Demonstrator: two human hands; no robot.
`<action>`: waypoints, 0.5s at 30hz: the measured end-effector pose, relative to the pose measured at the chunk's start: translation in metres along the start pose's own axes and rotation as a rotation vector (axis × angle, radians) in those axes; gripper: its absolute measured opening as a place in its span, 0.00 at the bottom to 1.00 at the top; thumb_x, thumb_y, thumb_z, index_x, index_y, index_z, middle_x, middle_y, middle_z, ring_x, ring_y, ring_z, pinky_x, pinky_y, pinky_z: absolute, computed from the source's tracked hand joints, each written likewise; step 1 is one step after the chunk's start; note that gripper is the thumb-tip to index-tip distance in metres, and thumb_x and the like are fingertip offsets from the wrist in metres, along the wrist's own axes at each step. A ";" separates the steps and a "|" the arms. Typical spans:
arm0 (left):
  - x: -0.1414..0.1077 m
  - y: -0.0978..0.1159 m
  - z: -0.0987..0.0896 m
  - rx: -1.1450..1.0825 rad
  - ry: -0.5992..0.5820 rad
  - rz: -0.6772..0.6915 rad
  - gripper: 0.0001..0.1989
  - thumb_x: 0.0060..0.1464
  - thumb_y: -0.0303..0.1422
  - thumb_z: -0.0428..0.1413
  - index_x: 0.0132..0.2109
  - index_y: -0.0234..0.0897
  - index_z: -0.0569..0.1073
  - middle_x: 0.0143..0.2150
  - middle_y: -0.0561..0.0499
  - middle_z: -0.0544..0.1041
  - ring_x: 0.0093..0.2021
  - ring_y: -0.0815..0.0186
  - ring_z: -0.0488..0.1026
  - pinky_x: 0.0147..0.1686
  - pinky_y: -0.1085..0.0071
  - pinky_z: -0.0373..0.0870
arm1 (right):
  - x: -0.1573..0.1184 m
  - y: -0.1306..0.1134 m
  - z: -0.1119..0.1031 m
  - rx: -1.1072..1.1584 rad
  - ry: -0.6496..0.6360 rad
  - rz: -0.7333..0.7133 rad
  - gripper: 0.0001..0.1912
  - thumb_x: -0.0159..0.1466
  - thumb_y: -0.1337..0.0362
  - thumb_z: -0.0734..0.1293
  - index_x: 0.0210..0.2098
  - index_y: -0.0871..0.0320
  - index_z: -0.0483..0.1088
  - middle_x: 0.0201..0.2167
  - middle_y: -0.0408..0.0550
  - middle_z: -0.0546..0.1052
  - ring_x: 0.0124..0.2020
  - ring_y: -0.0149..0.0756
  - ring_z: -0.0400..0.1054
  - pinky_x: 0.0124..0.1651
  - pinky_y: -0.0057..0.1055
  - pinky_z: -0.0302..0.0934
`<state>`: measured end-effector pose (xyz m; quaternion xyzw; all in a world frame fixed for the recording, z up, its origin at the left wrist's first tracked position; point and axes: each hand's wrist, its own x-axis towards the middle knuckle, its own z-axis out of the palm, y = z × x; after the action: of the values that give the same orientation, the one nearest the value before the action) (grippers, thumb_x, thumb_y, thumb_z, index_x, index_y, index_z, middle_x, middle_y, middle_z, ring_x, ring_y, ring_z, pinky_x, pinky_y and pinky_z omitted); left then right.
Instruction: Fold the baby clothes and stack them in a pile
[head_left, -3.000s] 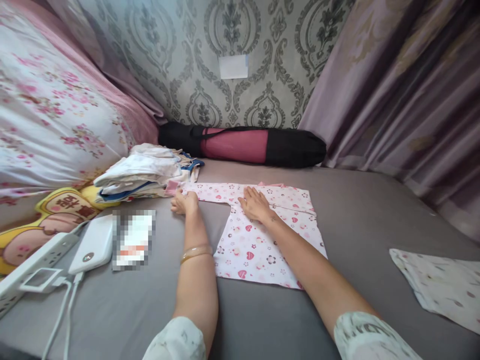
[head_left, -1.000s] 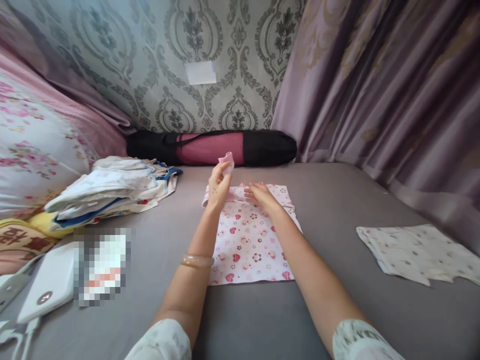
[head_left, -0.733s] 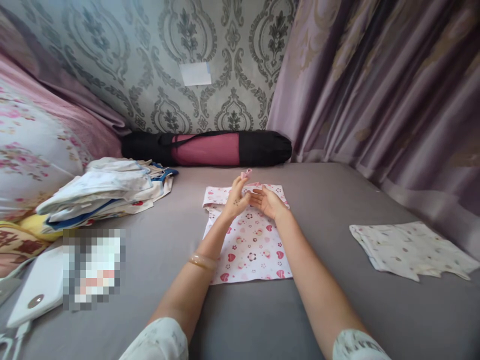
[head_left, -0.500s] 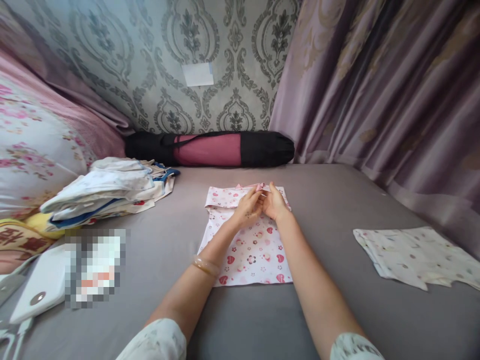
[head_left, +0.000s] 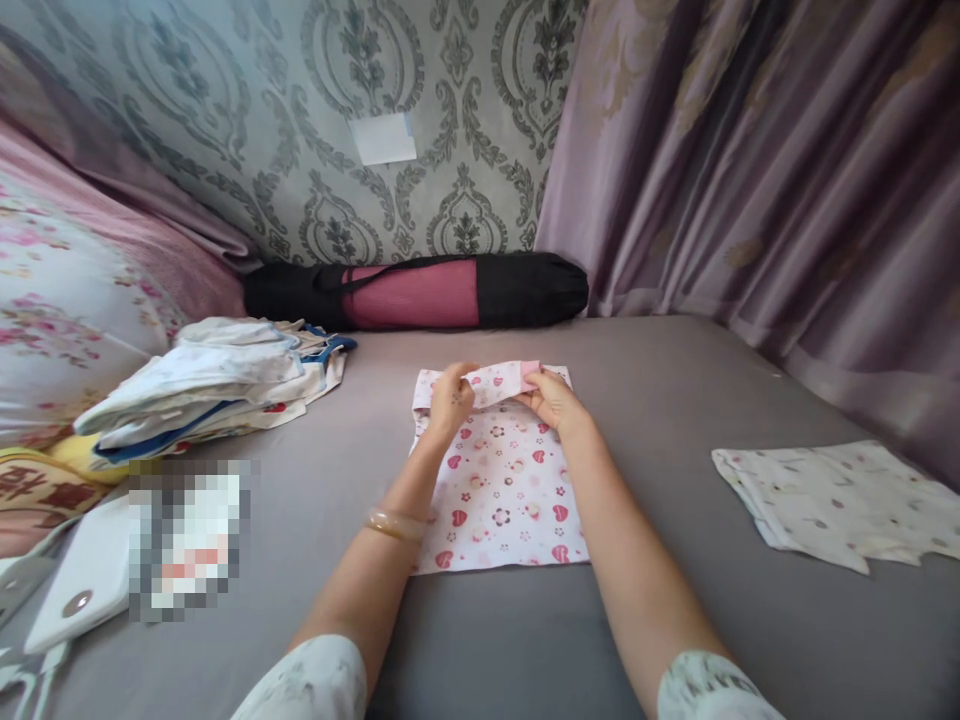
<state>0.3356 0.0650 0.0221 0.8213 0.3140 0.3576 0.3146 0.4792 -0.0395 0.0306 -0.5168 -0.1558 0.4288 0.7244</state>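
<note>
Sleeve [head_left: 489, 386] across a flowered top, both hands at its ends

We have the small printed top [head_left: 501, 490] spread flat in front of us, hem toward us, on a grey sheet [head_left: 495, 640]. Our right hand [head_left: 552, 397] has its thumb over the pink cuff [head_left: 531, 368] with fingers beneath, clamped on that end, probably so the sleeve stays straight along the shoulder line. Our left hand [head_left: 453, 396] bends over the sleeve's other end, seemingly to steady the fold; we cannot tell whether those fingers pinch the cloth or merely rest on it.

Near us, the sheet is bare enough to give the garment room. A pile of clothes [head_left: 195, 390] lies well to the left, and a pale folded garment [head_left: 832, 500] sits apart on the right, perhaps to keep them out of the way. On the near left we see a white power bank [head_left: 90, 570] and a pixelated item [head_left: 196, 545]. Behind, a black and pink rolled bag [head_left: 412, 292] lies against patterned wallpaper [head_left: 364, 60], with purple curtains [head_left: 712, 150] falling at the right.
</note>
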 end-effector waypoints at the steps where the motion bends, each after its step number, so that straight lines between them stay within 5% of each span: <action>1: 0.002 -0.007 -0.006 0.065 0.024 -0.046 0.22 0.48 0.20 0.44 0.45 0.37 0.76 0.48 0.45 0.79 0.52 0.59 0.73 0.55 0.61 0.66 | 0.001 -0.002 -0.002 -0.011 0.014 -0.001 0.11 0.56 0.77 0.58 0.34 0.58 0.67 0.29 0.46 0.77 0.35 0.36 0.73 0.43 0.36 0.71; 9: -0.001 -0.040 -0.019 0.362 -0.105 -0.160 0.31 0.47 0.19 0.46 0.59 0.38 0.66 0.58 0.41 0.72 0.59 0.54 0.67 0.60 0.51 0.58 | 0.012 -0.013 -0.024 0.023 0.184 -0.007 0.11 0.54 0.76 0.58 0.32 0.59 0.67 0.27 0.47 0.76 0.34 0.36 0.73 0.42 0.37 0.71; 15: -0.007 -0.042 -0.015 0.489 -0.242 -0.147 0.34 0.50 0.18 0.43 0.64 0.38 0.59 0.68 0.41 0.60 0.69 0.52 0.51 0.64 0.42 0.44 | 0.022 -0.005 -0.039 -0.102 0.335 -0.058 0.10 0.53 0.76 0.61 0.32 0.57 0.66 0.25 0.42 0.74 0.29 0.33 0.71 0.38 0.34 0.71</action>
<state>0.3076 0.0892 -0.0035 0.8846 0.4099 0.1468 0.1672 0.5200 -0.0470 0.0144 -0.6125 -0.0691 0.3072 0.7251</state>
